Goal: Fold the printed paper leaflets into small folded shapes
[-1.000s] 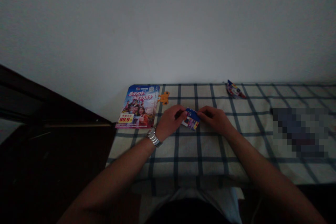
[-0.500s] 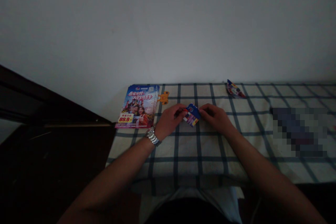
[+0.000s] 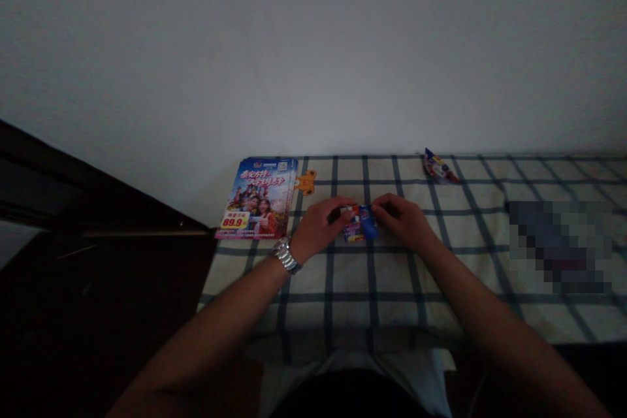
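Both my hands meet over the checked cloth [image 3: 372,281] and hold a small folded piece of colourful paper [image 3: 360,223], blue with red and pink print. My left hand [image 3: 318,227], with a metal watch on its wrist, pinches the paper's left side. My right hand [image 3: 404,222] pinches its right side with curled fingers. The paper rests low, just above or on the cloth.
A stack of colourful flyers [image 3: 258,198] lies at the cloth's far left corner, with a small orange shape [image 3: 306,182] beside it. Another folded paper piece [image 3: 438,168] sits near the wall. A blurred patch is at the right. Dark furniture stands at the left.
The paper piece has been folded narrower and turned between my fingers, and it sits lower now. My hands have moved slightly closer together.
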Motion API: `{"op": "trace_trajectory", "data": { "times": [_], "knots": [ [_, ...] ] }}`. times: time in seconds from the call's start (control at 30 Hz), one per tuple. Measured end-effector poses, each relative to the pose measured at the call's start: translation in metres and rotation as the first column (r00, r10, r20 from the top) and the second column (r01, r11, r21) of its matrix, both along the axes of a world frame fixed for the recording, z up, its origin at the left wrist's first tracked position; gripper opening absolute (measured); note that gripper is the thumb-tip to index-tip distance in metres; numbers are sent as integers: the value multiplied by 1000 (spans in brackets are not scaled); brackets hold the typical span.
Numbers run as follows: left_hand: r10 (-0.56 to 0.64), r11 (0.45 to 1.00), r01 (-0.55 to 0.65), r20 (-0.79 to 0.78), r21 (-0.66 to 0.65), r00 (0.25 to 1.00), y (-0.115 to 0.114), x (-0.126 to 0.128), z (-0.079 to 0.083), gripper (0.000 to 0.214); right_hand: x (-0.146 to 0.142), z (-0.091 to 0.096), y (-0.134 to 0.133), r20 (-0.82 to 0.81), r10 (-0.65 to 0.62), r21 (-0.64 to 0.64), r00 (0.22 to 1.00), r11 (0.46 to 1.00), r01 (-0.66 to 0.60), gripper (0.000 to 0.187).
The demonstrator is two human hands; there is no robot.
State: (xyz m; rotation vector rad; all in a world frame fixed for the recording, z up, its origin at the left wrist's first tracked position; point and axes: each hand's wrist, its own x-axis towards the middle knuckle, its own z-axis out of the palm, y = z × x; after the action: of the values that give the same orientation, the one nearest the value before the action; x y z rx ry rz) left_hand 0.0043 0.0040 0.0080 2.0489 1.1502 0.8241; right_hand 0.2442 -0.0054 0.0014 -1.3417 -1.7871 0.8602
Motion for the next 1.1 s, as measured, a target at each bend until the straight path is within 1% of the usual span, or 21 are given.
{"op": "trace_trajectory", "data": {
  "times": [0.1,0.23,0.43,0.57,0.77,1.1],
  "knots": [
    [28,999,-27,40,-43,999,1,0,-2,35,1,-3,2,-84,-66,-29,994,998,64,27],
    [8,996,1,97,-95,995,2,0,-5,30,3,-7,6,-166,-99,-47,981,995,92,31],
    [14,993,-2,101,-116,995,4,-1,-7,23,4,-9,7,-182,-108,-63,977,993,98,30],
    [15,994,-3,106,-110,994,4,-1,-7,24,2,-7,6,-192,-118,-69,974,992,106,31],
    [2,994,4,54,-105,999,3,0,-5,27,1,-5,6,-214,-149,-54,965,989,140,32],
    [30,996,-29,10,-88,999,5,-2,-3,27,0,-6,7,-231,-133,-54,964,991,124,29]
  ]
}}
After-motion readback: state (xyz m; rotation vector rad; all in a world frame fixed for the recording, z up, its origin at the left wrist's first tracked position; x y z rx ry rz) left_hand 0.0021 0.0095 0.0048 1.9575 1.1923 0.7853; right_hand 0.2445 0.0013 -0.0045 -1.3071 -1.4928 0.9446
